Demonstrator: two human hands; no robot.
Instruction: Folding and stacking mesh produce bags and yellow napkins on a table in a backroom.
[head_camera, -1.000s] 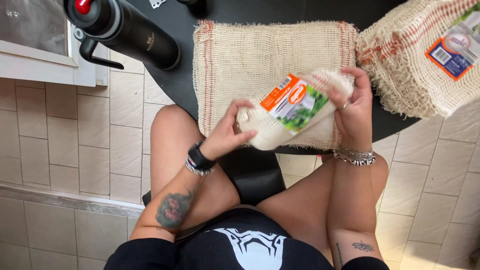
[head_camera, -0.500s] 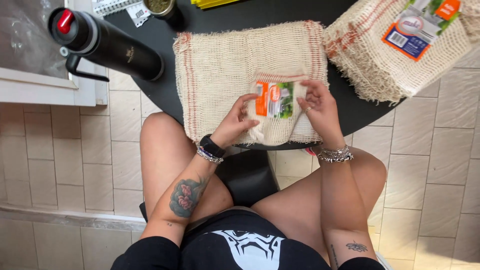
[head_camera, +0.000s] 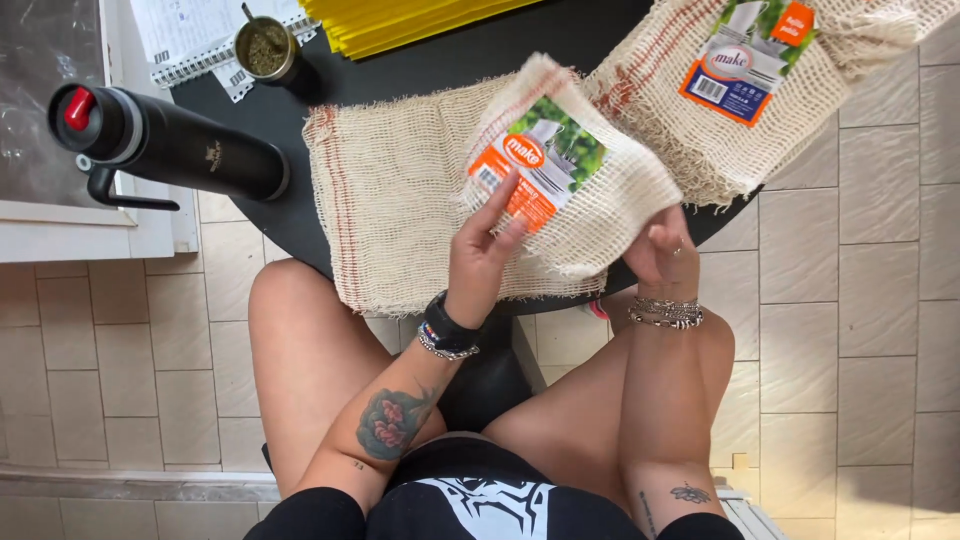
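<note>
A: What is seen nearest, and how many of each?

B: Two hands are counted. The left hand (head_camera: 488, 240) is laid with flat, extended fingers (head_camera: 497, 205) against the label (head_camera: 540, 160) of a folded cloth (head_camera: 585, 185). The right hand (head_camera: 660, 250) is closed around the cloth's lower right edge, with its fingertips hidden beneath the weave.

A: Where is that cloth held?

B: It is raised between both hands, just above the near edge of the round black tabletop (head_camera: 470, 50), tilted toward the camera.

A: How is it described?

B: A cream, loosely woven, coarse fabric is shown, folded into a thick pad, with frayed edges and a paper label in orange, green and white wrapped over its front.

A: And beyond it?

B: Three cloths are counted in all. A second cloth (head_camera: 385, 200) is spread flat on the tabletop under the held one, a red stripe along its left side. A third cloth (head_camera: 690, 120), with its own label, is lying at the far right. One black flask (head_camera: 170, 145) with a red cap is lying at the left, one cup (head_camera: 265, 48) is set farther back, and yellow sheets (head_camera: 400, 20) are stacked at the far edge.
</note>
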